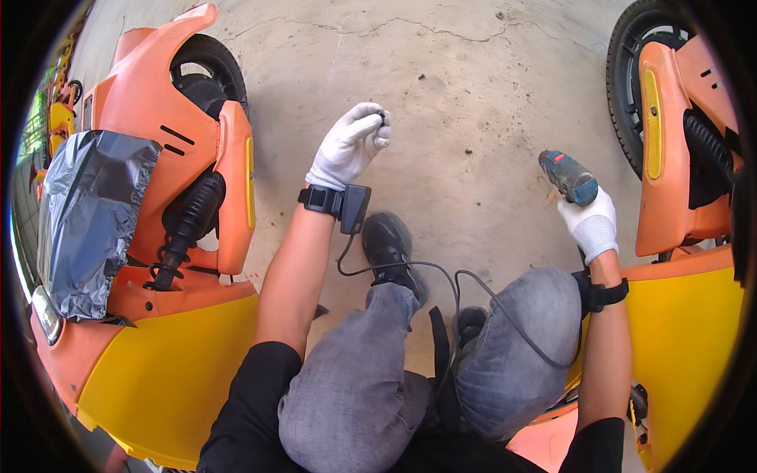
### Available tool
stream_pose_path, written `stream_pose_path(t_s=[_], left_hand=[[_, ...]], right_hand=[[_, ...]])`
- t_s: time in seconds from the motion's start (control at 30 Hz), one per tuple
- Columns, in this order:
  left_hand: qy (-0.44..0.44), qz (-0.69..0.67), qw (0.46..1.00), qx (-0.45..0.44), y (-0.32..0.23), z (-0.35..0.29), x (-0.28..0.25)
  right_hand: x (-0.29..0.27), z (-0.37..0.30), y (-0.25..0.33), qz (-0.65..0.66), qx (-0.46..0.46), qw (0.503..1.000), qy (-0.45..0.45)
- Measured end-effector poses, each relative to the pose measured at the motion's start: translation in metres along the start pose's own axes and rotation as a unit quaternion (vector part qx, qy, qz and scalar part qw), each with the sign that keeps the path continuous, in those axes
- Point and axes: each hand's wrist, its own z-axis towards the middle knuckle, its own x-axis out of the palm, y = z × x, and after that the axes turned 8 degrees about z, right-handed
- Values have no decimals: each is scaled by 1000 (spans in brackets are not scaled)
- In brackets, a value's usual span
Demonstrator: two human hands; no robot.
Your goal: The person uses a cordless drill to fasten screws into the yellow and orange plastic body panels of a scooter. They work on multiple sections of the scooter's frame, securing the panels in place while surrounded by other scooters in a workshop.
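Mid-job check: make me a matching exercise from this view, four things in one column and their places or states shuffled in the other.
1. White-gloved left hand
2. Blue-and-black handheld power tool
3. Crinkled silver plastic sheet
4. Black shoe

A. Draped over the orange-and-yellow vehicle at picture left
B. On the bare concrete floor
C. Pinching a small dark piece
D. Gripped by the white-gloved right hand

Pairs: 1-C, 2-D, 3-A, 4-B

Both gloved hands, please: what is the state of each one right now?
Left hand: closed, pinching a small dark piece.
Right hand: closed, holding a power tool.
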Motion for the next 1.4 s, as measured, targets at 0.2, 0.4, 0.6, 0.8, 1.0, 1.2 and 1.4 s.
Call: stream_pose_path(t_s=[0.2, 0.4, 0.6, 0.8, 1.0, 1.2, 1.4], left_hand=[[171, -116, 978, -8, -4, -18, 44], [73, 95, 990, -76, 4, -8, 70], [-72, 645, 757, 72, 72, 32, 94], [-40, 760, 639, 107, 109, 55, 92], [-39, 779, 612, 127, 114, 59, 87], [-156, 334, 929, -16, 61, 80, 68], [-232, 348, 908, 41, 19, 111, 29]], right_hand=[[-5, -3, 9, 1, -7, 1000, 1], [-2, 0, 2, -1, -16, 1000, -3], [-6, -2, 12, -17, 8, 1000, 7], [-10, -4, 19, -29, 14, 999, 15], [-12, -4, 18, -3, 5, 1000, 15], [-10, -2, 10, 22, 21, 1000, 7], [-12, -2, 14, 8, 12, 1000, 12]])
